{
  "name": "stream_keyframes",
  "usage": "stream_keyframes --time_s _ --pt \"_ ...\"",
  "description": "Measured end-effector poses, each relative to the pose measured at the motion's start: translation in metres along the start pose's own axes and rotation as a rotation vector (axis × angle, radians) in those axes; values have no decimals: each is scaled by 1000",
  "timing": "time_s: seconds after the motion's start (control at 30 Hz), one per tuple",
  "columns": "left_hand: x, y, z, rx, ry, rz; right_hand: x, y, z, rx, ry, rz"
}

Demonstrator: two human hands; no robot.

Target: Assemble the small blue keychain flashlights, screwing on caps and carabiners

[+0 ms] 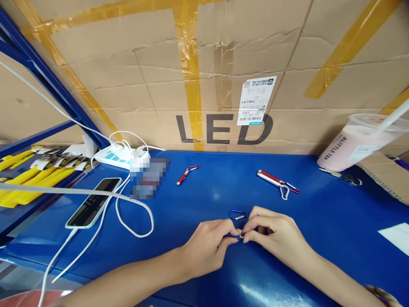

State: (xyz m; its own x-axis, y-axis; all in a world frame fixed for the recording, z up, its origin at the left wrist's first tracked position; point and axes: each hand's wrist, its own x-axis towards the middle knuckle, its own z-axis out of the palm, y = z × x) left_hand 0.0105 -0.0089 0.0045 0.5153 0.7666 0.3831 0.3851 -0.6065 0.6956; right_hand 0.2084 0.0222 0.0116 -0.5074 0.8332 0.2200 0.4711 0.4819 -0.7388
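Note:
Between my two hands is a small blue flashlight with a silvery end, mostly covered by fingers. My left hand pinches its blue body between thumb and forefinger. At the silvery end, my right hand has thumb and fingertips closed, meeting the left fingertips. A blue carabiner lies just beyond the fingers; whether it is linked to the flashlight I cannot tell. Farther back lie a short red flashlight with a red carabiner and, to the right, a red and a silver flashlight side by side with carabiners.
A large cardboard box marked LED stands behind the blue table. At left are a phone, white cables and a power strip. A drink cup, a key and white paper are at right.

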Motion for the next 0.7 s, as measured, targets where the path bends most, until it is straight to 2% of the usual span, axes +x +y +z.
stream_keyframes --time_s 0.27,0.4,0.6,0.7 --pt "-2 0 2 148 -88 7 -1 1 -1 -4 -125 78" --pt "-1 3 -1 88 -80 -17 0 1 -1 7 -99 56" --pt "4 6 -5 -66 -101 -154 2 3 -1 63 -18 46" --pt "7 4 -6 -66 -118 -181 2 4 -1 66 15 29"
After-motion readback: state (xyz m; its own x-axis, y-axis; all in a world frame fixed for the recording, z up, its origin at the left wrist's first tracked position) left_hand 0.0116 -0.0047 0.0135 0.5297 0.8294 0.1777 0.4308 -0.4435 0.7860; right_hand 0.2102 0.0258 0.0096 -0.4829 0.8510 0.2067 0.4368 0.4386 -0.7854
